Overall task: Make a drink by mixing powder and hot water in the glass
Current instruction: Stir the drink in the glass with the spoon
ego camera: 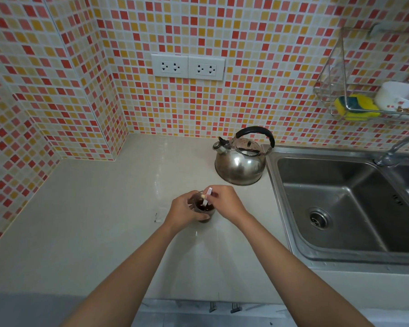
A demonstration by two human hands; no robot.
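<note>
A small glass (204, 210) with dark brown liquid stands on the pale countertop (104, 220). My left hand (183, 212) wraps around its left side and holds it. My right hand (224, 201) pinches a thin white stick-like stirrer (208, 199), whose lower end dips into the dark liquid. A steel kettle (240, 161) with a black handle stands behind the glass, to the right, with its spout toward the left.
A steel sink (340, 201) with a tap (397, 147) fills the right side. A wire rack (340, 90) on the tiled wall holds a yellow sponge and a white bowl. Two wall sockets (188, 67) sit above the counter. A small torn scrap (158, 218) lies left of the glass.
</note>
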